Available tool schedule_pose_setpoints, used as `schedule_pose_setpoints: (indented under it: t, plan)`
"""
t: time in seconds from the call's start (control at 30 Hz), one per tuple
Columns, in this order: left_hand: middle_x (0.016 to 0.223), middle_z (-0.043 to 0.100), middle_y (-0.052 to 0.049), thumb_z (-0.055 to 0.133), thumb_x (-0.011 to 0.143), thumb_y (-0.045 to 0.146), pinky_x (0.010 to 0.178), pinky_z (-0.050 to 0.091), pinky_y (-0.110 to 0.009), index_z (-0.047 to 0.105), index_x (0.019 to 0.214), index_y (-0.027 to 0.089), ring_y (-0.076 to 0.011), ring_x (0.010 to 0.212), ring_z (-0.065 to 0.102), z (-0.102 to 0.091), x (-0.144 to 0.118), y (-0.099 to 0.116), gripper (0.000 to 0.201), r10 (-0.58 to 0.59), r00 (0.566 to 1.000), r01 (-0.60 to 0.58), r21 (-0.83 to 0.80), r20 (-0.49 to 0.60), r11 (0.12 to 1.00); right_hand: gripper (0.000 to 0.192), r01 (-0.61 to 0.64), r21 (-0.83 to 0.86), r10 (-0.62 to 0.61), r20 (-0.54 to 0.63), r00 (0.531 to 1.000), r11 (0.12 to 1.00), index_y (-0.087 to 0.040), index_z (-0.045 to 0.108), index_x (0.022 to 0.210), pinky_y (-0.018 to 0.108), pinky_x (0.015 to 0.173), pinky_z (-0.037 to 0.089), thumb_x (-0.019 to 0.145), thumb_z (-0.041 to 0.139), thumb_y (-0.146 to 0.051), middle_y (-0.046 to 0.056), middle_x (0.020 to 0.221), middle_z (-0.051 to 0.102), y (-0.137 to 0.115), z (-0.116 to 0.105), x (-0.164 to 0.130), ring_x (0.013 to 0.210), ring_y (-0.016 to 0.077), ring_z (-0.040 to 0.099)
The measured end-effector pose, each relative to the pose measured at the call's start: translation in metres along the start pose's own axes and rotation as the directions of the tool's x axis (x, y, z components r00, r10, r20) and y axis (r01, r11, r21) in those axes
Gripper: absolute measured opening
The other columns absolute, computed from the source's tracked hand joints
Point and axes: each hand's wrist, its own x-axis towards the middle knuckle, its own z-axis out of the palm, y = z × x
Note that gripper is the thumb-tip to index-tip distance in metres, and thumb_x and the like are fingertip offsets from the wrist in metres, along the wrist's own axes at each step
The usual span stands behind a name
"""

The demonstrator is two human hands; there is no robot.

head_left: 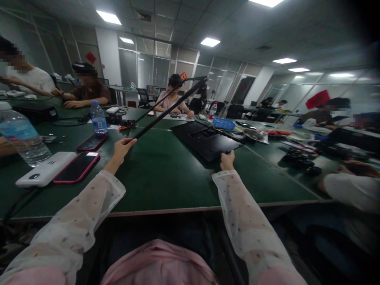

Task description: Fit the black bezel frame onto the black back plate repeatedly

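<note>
My left hand (124, 149) is closed on the near end of a thin black frame (172, 109), which looks like a screen bezel. The frame rises at a slant to the upper right, off the table. A flat black panel (208, 140) with a recessed middle lies on the green table (166, 178). My right hand (227, 160) grips the panel's near right edge, thumb on top. Some of its fingers are hidden from view. The frame's far end hangs above the panel, apart from it.
Left of my left hand lie two phones (77, 167), a white power bank (47, 169) and water bottles (98, 117). Beyond the panel stands a blue basket (224, 123). A clear bag (255, 135) and dark clutter (299, 160) lie to the right. Several people sit around.
</note>
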Motion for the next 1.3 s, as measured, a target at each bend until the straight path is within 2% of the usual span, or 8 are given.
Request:
schedule_pose_setpoints:
  t: [0.17, 0.27, 0.33, 0.5, 0.63, 0.8, 1.03, 1.3]
  plan:
    - [0.098, 0.078, -0.011, 0.096, 0.061, 0.054, 0.089, 0.058, -0.036, 0.075, 0.094, 0.015, -0.0283, 0.100, 0.073, 0.001, 0.004, -0.006, 0.055, 0.022, 1.000, -0.021, -0.030, 0.021, 0.999, 0.077, -0.296, 0.191, 0.254, 0.217, 0.943, 0.936, -0.022, 0.064, 0.142, 0.053, 0.105, 0.059, 0.065, 0.062, -0.019, 0.007, 0.110, 0.079, 0.001, 0.022, 0.007, 0.107, 0.0265, 0.075]
    - [0.097, 0.078, -0.011, 0.096, 0.061, 0.056, 0.088, 0.057, -0.036, 0.076, 0.093, 0.015, -0.0277, 0.099, 0.073, 0.001, 0.008, -0.011, 0.055, 0.051, 0.998, -0.052, 0.006, 0.042, 0.999, 0.072, -0.395, 0.199, 0.305, 0.366, 0.879, 0.897, -0.021, 0.069, 0.135, 0.052, 0.102, 0.061, 0.063, 0.063, -0.014, 0.006, 0.101, 0.080, 0.007, 0.027, 0.009, 0.097, 0.0257, 0.077]
    - [0.098, 0.078, -0.011, 0.096, 0.061, 0.058, 0.089, 0.057, -0.036, 0.077, 0.093, 0.016, -0.0283, 0.100, 0.073, 0.001, 0.010, -0.013, 0.055, 0.071, 0.994, -0.076, 0.062, 0.078, 0.995, 0.066, -0.414, 0.158, 0.332, 0.379, 0.864, 0.897, -0.019, 0.070, 0.133, 0.053, 0.100, 0.062, 0.068, 0.064, -0.016, 0.007, 0.097, 0.080, 0.012, 0.028, 0.010, 0.092, 0.0259, 0.077]
    - [0.103, 0.080, -0.012, 0.094, 0.066, 0.056, 0.094, 0.055, -0.040, 0.081, 0.094, 0.018, -0.0311, 0.101, 0.073, 0.000, 0.009, -0.015, 0.050, 0.165, 0.964, -0.219, 0.270, 0.210, 0.938, 0.040, -0.299, 0.145, 0.283, 0.122, 0.951, 0.943, -0.018, 0.070, 0.122, 0.053, 0.108, 0.058, 0.092, 0.062, -0.043, 0.009, 0.097, 0.079, 0.013, 0.016, 0.018, 0.102, 0.0261, 0.076]
    - [0.107, 0.081, -0.011, 0.092, 0.069, 0.058, 0.100, 0.053, -0.042, 0.082, 0.095, 0.022, -0.0326, 0.104, 0.073, 0.000, 0.007, -0.017, 0.046, 0.218, 0.911, -0.355, 0.394, 0.351, 0.848, 0.050, -0.303, 0.345, 0.213, 0.274, 0.938, 0.889, -0.022, 0.067, 0.106, 0.051, 0.104, 0.062, 0.093, 0.062, -0.070, 0.014, 0.105, 0.080, -0.007, -0.003, 0.020, 0.118, 0.0317, 0.075]
    - [0.110, 0.081, -0.010, 0.089, 0.073, 0.061, 0.101, 0.050, -0.043, 0.082, 0.097, 0.025, -0.0336, 0.108, 0.072, -0.002, 0.004, -0.019, 0.043, 0.221, 0.874, -0.433, 0.488, 0.432, 0.758, 0.047, -0.265, 0.292, 0.174, 0.304, 0.937, 0.919, -0.022, 0.069, 0.117, 0.051, 0.110, 0.058, 0.077, 0.084, -0.042, 0.012, 0.115, 0.080, -0.016, 0.000, 0.013, 0.126, 0.0308, 0.072]
    - [0.107, 0.081, -0.010, 0.089, 0.075, 0.061, 0.115, 0.033, -0.055, 0.082, 0.093, 0.026, -0.0384, 0.113, 0.070, -0.003, 0.001, -0.016, 0.040, 0.186, 0.852, -0.483, 0.600, 0.489, 0.637, 0.059, -0.017, -0.102, 0.040, 0.226, 0.973, 0.995, -0.013, 0.065, 0.141, 0.055, 0.130, 0.035, 0.082, 0.059, -0.020, 0.017, 0.150, 0.067, 0.018, 0.019, 0.010, 0.147, 0.0285, 0.057]
    - [0.104, 0.081, -0.009, 0.085, 0.074, 0.068, 0.113, 0.033, -0.052, 0.082, 0.084, 0.027, -0.0374, 0.114, 0.068, -0.005, 0.001, -0.017, 0.042, 0.128, 0.830, -0.480, 0.580, 0.543, 0.658, 0.062, 0.041, -0.258, 0.027, 0.254, 0.967, 0.965, -0.015, 0.064, 0.142, 0.057, 0.128, 0.040, 0.081, 0.055, -0.019, 0.016, 0.146, 0.069, 0.023, 0.011, -0.002, 0.143, 0.0312, 0.060]
